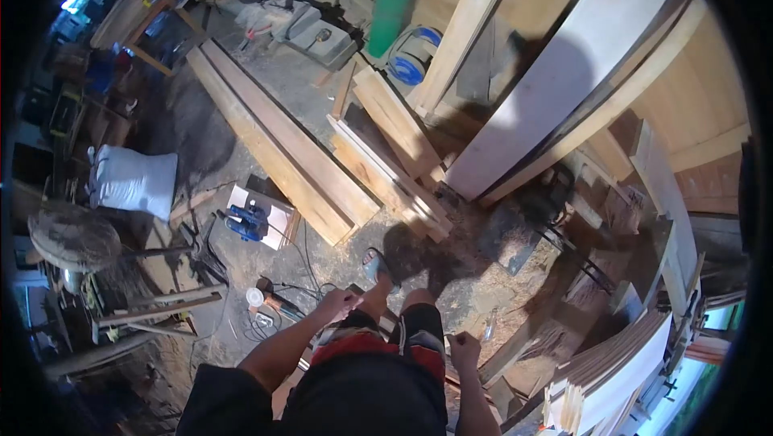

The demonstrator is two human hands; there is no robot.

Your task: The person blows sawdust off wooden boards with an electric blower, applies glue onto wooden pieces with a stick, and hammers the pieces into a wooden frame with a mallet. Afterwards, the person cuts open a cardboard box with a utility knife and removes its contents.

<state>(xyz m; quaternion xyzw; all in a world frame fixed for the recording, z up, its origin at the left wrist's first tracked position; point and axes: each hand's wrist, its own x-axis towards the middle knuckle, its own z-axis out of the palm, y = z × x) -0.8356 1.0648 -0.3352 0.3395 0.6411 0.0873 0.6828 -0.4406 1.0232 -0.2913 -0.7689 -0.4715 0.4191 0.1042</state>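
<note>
My left hand [338, 305] hangs in front of my left thigh, its fingers bunched together. A brightly lit spot shows at its fingertips, and I cannot make out whether anything is in them. My right hand [465, 351] is beside my right thigh with the fingers curled in; their inside is hidden. Neither hand visibly touches the things on the floor. Closest to my left hand lies an angle grinder [278, 303] with its cord. Further forward, a blue power tool [246, 223] rests on a pale board. Two long planks [282, 142] lie on the floor ahead.
Shorter boards [390, 174] lie stacked ahead of my sandalled foot [376, 265]. Tall wide planks [564, 74] lean at the right. A fan [74, 236] and a white sack [135, 180] stand left. Thin sheets [612, 367] are stacked at lower right. Sawdust and cords cover the floor.
</note>
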